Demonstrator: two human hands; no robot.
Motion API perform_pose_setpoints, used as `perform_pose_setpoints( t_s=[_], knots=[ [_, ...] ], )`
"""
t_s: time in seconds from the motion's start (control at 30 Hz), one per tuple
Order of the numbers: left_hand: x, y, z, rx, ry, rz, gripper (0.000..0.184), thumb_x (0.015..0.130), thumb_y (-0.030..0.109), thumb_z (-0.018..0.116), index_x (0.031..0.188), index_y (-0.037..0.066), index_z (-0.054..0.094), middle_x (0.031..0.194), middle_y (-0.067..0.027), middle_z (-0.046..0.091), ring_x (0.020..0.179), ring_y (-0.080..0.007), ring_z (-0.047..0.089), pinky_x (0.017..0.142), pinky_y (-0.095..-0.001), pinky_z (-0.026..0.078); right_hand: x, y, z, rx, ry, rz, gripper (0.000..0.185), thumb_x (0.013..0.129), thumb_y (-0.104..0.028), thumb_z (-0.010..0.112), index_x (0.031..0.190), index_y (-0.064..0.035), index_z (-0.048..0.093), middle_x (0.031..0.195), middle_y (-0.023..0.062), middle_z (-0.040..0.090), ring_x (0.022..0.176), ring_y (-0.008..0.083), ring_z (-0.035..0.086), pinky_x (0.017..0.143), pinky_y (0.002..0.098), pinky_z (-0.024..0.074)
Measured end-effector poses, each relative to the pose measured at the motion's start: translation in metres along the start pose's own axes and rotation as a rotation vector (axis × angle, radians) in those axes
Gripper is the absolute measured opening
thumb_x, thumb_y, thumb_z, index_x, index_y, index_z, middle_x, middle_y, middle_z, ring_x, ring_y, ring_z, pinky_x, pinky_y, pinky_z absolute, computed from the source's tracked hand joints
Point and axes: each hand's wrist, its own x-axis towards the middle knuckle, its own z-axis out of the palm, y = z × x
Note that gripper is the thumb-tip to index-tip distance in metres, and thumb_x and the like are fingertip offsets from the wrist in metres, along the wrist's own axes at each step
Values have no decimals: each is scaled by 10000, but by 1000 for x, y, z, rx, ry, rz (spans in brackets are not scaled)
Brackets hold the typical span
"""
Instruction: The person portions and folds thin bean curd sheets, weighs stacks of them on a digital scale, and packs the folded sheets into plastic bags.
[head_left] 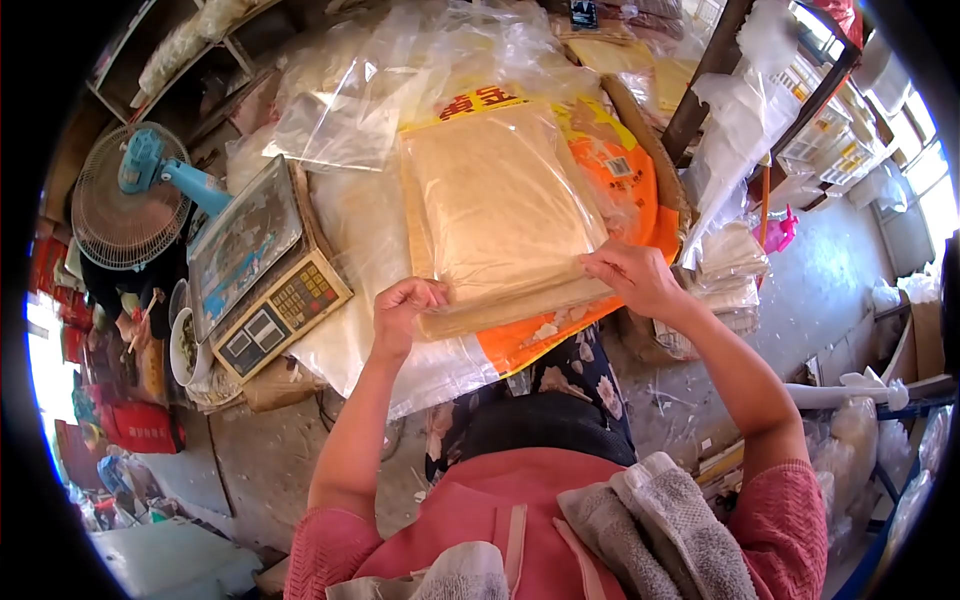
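Observation:
A flat stack of thin tan sheets (500, 200) lies in front of me inside a clear plastic bag (470, 285). My left hand (408, 303) pinches the bag at its near left corner. At the near right corner, my right hand (632, 275) has thumb and fingers closed on the bag's edge. Between the two hands the plastic is wrinkled along the stack's near side. Beneath lies an orange and yellow printed sack (615, 170), with more clear plastic sheeting (350, 330) to its left.
A digital scale (275, 315) stands left of the stack, with a blue fan (135, 195) beyond it. Beside the scale are a white bowl (186, 350) and another person's hand (130, 325). Clear bags (340, 125) heap at the back. A dark post (708, 80) rises at right.

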Motion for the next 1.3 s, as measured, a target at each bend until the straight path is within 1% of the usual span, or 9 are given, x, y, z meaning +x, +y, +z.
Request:
perform_pose_setpoints(
  t_s=[0.37,0.57,0.67,0.73,0.87,0.97,1.1,1.2,1.3],
  knots=[
    [8,-11,5,583,379,-153,252,864,184,534,689,3,530,610,-54,516,595,-113,498,562,-282,408,25,3,31,108,102,307,285,799,-289,656,749,-21,576,683,114,589,601,252,574,570,354,445],
    [11,-31,1,934,399,21,268,847,215,530,699,-8,511,663,-189,534,633,-362,533,589,-428,419,29,7,44,-86,378,326,339,787,-260,674,998,-26,549,869,121,593,742,239,577,657,343,461],
    [15,-21,9,986,411,-10,123,804,132,543,793,9,550,811,-160,551,732,-336,546,649,-425,430,46,17,49,-87,543,91,478,810,-285,652,1177,-24,493,1012,156,587,891,236,575,759,338,459],
    [13,-9,20,939,465,-46,123,767,69,551,875,18,578,906,-145,547,805,-326,538,690,-417,433,60,28,64,213,542,247,518,834,-283,628,1246,-23,452,1074,185,573,946,240,568,816,332,446],
    [17,-26,12,1265,253,341,387,686,-57,536,1062,22,584,1023,-133,520,913,-331,484,777,-398,425,77,55,90,889,540,411,554,854,-219,623,1308,2,395,1179,150,556,1082,202,533,890,300,423],
    [2,-23,16,1240,176,452,362,714,-78,524,1061,6,584,1021,-100,527,815,-244,512,719,-339,444,57,20,62,1238,411,500,541,827,-171,658,1278,17,424,1158,102,570,1088,178,535,873,306,445],
    [-36,-5,49,331,143,-33,446,769,-92,490,1196,28,527,988,-28,534,696,-116,488,623,-247,429,-6,-8,28,1368,144,678,536,782,-121,697,1243,10,457,1123,78,588,1015,165,575,848,327,477],
    [-50,-18,85,-235,61,-108,593,817,-87,450,1382,52,337,995,-3,529,743,-90,499,647,-220,429,-73,1,24,1488,256,454,586,709,-93,731,1228,-4,472,1091,78,608,981,172,594,863,336,477],
    [-53,-18,145,-221,-31,-143,584,850,-39,460,1401,35,281,1015,-19,537,824,-97,516,706,-212,429,-146,27,24,1563,440,311,649,629,-88,695,1225,25,464,1088,90,608,971,202,599,865,347,475]
  ],
)
